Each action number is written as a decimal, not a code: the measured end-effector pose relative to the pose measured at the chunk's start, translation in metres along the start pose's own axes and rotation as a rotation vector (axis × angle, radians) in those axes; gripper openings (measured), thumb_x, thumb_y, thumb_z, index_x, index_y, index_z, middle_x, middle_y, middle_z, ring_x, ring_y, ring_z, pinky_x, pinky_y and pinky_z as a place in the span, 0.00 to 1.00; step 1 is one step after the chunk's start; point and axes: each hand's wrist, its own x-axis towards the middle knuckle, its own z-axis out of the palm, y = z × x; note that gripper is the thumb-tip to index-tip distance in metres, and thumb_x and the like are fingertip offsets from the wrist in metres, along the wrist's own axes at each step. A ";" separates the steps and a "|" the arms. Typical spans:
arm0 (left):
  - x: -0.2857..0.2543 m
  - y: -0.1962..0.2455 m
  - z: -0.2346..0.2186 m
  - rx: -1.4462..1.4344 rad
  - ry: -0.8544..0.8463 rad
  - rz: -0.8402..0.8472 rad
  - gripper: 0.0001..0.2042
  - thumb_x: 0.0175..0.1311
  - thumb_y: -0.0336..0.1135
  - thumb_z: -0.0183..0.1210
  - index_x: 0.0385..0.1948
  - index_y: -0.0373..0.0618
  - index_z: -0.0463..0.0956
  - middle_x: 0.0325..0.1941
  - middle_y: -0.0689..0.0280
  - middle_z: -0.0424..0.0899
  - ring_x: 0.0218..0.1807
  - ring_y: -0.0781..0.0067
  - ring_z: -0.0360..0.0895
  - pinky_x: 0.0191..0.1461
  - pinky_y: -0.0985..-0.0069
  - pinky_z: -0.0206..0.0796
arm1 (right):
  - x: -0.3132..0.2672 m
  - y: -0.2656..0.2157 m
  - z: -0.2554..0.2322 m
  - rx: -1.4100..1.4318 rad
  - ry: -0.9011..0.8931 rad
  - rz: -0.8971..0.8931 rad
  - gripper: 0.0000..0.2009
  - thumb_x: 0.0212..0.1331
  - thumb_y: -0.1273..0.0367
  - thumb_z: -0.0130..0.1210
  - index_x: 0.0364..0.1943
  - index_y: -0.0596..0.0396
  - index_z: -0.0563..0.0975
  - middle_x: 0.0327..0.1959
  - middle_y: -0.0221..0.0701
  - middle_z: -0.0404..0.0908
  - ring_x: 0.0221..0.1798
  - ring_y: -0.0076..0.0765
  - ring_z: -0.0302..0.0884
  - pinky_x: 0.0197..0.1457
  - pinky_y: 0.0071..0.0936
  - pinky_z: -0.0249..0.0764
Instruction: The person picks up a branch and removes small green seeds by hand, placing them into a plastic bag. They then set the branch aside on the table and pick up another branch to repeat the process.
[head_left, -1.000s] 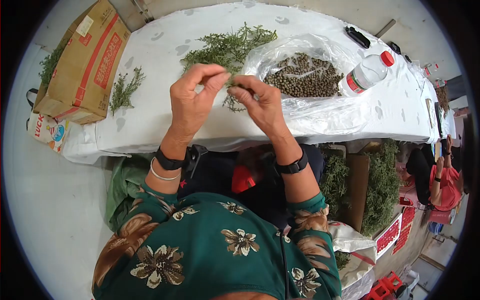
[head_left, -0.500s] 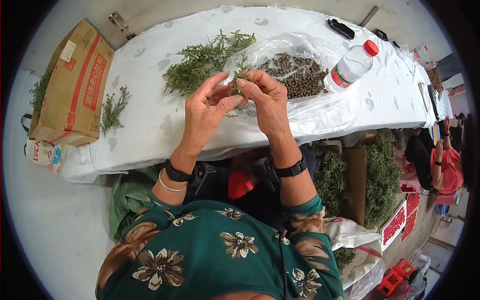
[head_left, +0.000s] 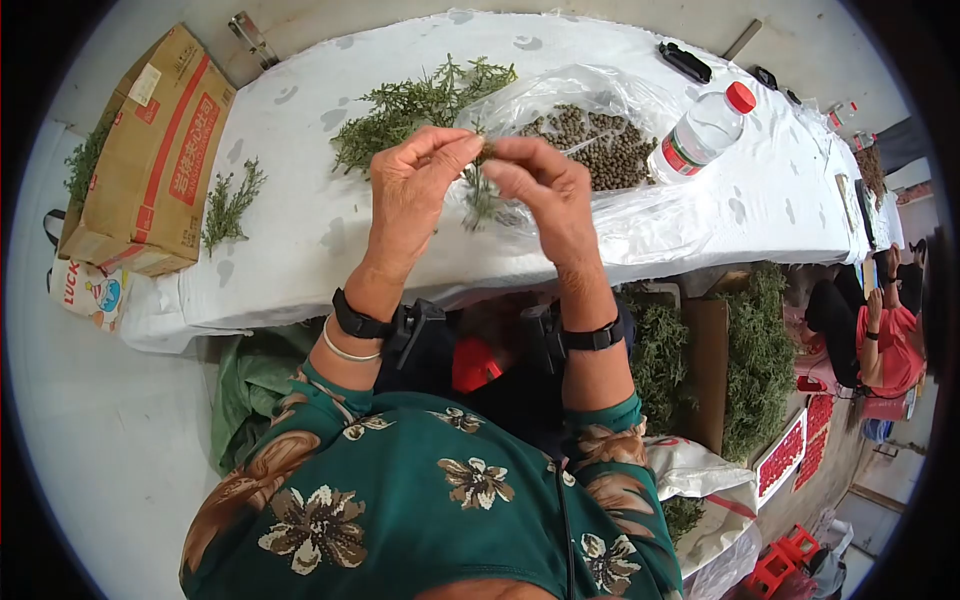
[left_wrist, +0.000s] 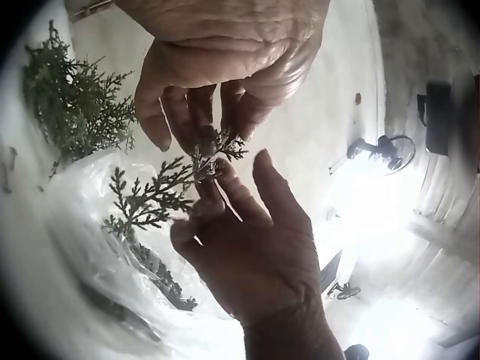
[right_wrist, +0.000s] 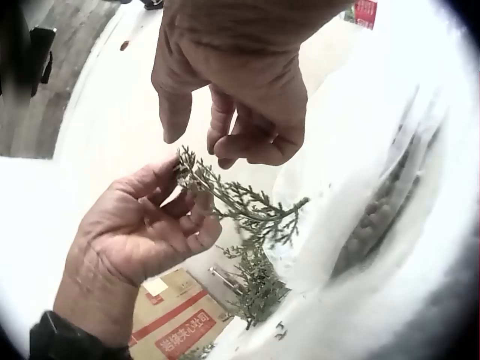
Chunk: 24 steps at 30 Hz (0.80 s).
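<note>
My left hand [head_left: 410, 190] pinches a small green evergreen sprig [left_wrist: 154, 196] between thumb and fingertips over the table's front edge. Beside it my right hand [head_left: 548, 190] has its thumb parted from its bent fingers, with the fingertips right at the sprig. The right wrist view shows the sprig's scale-like leaves spreading from the left fingertips, below the right hand. Behind the hands lies a pile of green sprigs [head_left: 420, 105]. To its right, an open clear plastic bag [head_left: 640, 95] holds many small round brownish berries [head_left: 610, 150].
A lone sprig [head_left: 232, 205] lies on the white cloth [head_left: 290, 240], near a cardboard box [head_left: 150, 160] at the left. A red-capped bottle [head_left: 705, 130] stands by the bag. Below the table at right are boxes of greenery [head_left: 755, 370]; another person [head_left: 885, 345] sits beyond.
The hands first drew lower and the sprig stood upright by the right fingers. Now the sprig hangs down from the left fingertips, and the right thumb has parted from its fingers.
</note>
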 end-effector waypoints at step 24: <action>-0.015 0.001 0.027 0.283 -0.121 0.114 0.07 0.57 0.30 0.59 0.32 0.37 0.78 0.25 0.71 0.78 0.25 0.86 0.70 0.30 0.87 0.64 | -0.009 -0.005 -0.019 0.101 0.128 -0.121 0.06 0.54 0.72 0.56 0.32 0.61 0.78 0.28 0.25 0.78 0.29 0.18 0.70 0.34 0.15 0.65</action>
